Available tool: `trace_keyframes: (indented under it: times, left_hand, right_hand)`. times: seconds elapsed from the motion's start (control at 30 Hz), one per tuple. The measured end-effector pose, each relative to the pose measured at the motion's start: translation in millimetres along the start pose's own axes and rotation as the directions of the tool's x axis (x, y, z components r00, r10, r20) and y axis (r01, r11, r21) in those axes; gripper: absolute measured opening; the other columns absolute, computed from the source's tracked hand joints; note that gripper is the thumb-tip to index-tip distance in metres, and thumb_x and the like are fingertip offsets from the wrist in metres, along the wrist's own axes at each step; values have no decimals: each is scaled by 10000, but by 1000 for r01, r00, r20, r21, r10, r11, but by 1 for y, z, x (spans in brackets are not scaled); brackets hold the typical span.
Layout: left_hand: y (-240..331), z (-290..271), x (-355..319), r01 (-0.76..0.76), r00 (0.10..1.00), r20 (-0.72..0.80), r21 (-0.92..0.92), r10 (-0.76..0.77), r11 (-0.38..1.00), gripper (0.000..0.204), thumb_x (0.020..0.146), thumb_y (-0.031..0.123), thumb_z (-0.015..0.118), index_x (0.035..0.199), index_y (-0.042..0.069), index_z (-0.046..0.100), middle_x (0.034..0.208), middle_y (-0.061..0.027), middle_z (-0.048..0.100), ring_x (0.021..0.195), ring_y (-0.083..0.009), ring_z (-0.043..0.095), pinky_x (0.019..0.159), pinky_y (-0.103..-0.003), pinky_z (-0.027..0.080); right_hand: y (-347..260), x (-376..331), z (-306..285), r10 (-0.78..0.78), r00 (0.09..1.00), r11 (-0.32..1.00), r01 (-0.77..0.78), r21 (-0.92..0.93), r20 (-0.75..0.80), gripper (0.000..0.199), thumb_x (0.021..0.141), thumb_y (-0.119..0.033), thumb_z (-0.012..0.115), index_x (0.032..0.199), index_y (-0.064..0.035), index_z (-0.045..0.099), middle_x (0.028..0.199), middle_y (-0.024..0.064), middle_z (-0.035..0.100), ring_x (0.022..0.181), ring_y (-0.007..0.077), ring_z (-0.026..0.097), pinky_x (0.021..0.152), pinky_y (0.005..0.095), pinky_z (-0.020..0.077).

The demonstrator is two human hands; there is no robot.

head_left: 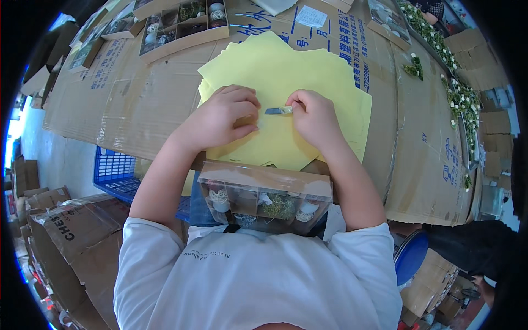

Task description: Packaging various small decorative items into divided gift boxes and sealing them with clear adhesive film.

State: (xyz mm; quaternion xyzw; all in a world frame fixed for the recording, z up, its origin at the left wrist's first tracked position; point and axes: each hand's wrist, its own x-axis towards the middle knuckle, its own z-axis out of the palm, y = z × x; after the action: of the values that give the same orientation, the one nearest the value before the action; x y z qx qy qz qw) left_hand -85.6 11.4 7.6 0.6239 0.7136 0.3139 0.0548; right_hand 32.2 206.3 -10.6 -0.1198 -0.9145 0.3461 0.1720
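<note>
A worktop (137, 115) of flattened brown cardboard, taped and creased, spread beneath the work, with stacked cartons (498, 132) at 3 o'clock and a blue lattice basket (113, 170) at 8 o'clock. Matte yellow sheets (275, 71) lay fanned, jagged-edged, at the center; a divided cardboard tray (187, 45) sat at 11 o'clock, leafy green sprigs (465, 107) at 2 o'clock, a clear-fronted box (264, 171) at 6 o'clock. The right grip (318, 116) pinched a small strip (273, 111) — grey-ended, otherwise pale — over the sheets; the left grip (231, 113), at 9 o'clock from it, curled loosely, thumb and fingers parted.
</note>
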Motion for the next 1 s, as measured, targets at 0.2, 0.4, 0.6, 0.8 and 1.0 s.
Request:
trace_keyframes:
  times: [0.2, 0.4, 0.6, 0.8, 1.0]
  left_hand:
    - [2, -19, -24, 111, 958, -172, -516, -229, 849, 229, 934, 210, 533, 918, 3, 630, 1040, -119, 626, 1069, -249, 561, 960, -353, 420]
    - [34, -24, -36, 209, 948, 32, -815, -318, 540, 617, 992, 469, 290, 1196, -66, 520, 1220, -180, 552, 1195, -273, 488, 1042, -400, 330]
    - [45, -26, -42, 238, 918, 39, -851, -395, 468, 658, 974, 485, 336, 1274, -95, 424, 1235, -220, 547, 1180, -287, 506, 1057, -405, 302]
    - [61, -35, -65, 230, 927, 365, -375, -85, 898, 655, 906, 398, 504, 1341, -75, 381, 1296, -229, 497, 1209, -357, 466, 1029, -405, 326]
    - [95, -21, -56, 248, 843, 503, -54, -189, 967, 459, 820, 279, 606, 1160, -17, 517, 957, -169, 595, 901, -357, 563, 789, -427, 449]
  right_hand:
    - [-8, -5, -5, -152, 988, 946, 147, -288, 7, 92, 742, -78, 635, 823, -114, 660, 941, 76, 614, 918, 300, 566, 814, 403, 425]
    - [-47, -10, -22, -147, 988, 851, 151, 503, -47, 198, 692, -74, 760, 858, -63, 653, 991, 65, 567, 1068, 237, 522, 947, 361, 394]
    - [-41, -14, -31, -273, 931, 838, 353, 416, -242, 125, 732, -8, 731, 827, -40, 658, 966, 76, 558, 1010, 214, 550, 858, 316, 445]
    - [-56, -63, -71, -320, 782, 947, 245, 208, 535, 575, 826, -319, 683, 1295, -48, 489, 1168, 185, 535, 1045, 321, 563, 883, 369, 459]
    - [-76, -104, -64, -4, 676, 954, 224, -200, 737, 856, 761, -324, 716, 1444, -68, 268, 917, 156, 561, 814, 333, 557, 738, 425, 445]
